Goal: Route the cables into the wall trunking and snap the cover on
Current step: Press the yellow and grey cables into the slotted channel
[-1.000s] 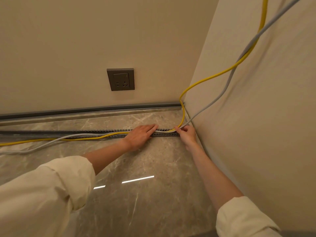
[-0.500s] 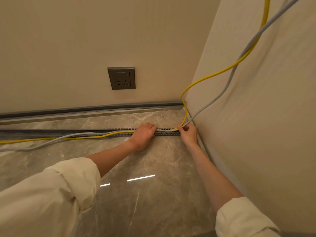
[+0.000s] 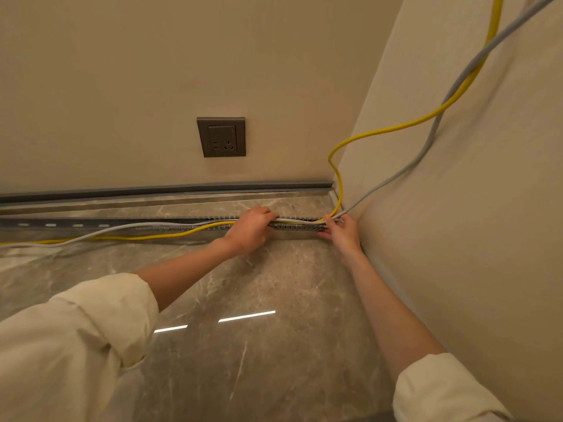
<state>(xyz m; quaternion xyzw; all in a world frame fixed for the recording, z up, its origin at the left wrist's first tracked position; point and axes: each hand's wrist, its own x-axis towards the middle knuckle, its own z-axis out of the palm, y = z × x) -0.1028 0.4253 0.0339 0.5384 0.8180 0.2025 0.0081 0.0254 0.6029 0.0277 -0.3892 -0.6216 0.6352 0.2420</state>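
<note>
Both hands at the trunking's corner end

The slotted trunking point(image 3: 292, 226) lies on the floor by the right wall; left hand point(image 3: 249, 231) curls over the yellow cable point(image 3: 170, 236) and grey cable point(image 3: 122, 228) (both partly outside); right hand point(image 3: 342, 234) pinches them at the corner.

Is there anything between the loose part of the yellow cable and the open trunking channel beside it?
Nothing visible blocks it. Left of the left hand, the yellow cable lies on the floor just in front of the slotted trunking, whose channel has no cover on.
</note>
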